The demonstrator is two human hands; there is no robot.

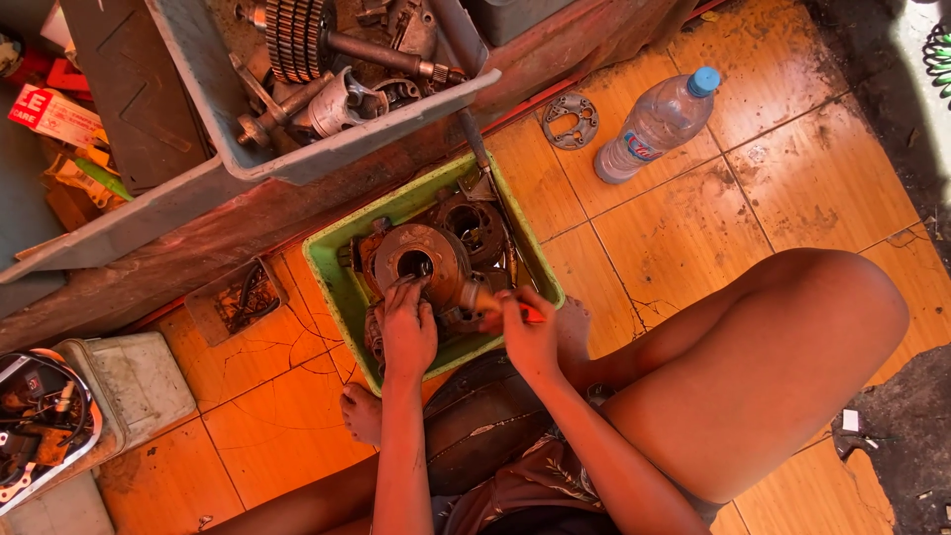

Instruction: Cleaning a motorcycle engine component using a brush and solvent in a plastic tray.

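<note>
Orange floor tiles, cracked and grimy, fill what I see beneath me. On them sits a green plastic tray holding greasy engine parts, with a round metal housing at its middle. My left hand lies on the near edge of that housing, fingers curled down over it. My right hand is closed around a small tool with an orange-red handle, its tip touching the housing's right side. Above the tray, a grey bin carries gears and shafts. A clear water bottle with a blue cap lies on the tiles, beside a flat metal plate.
</note>
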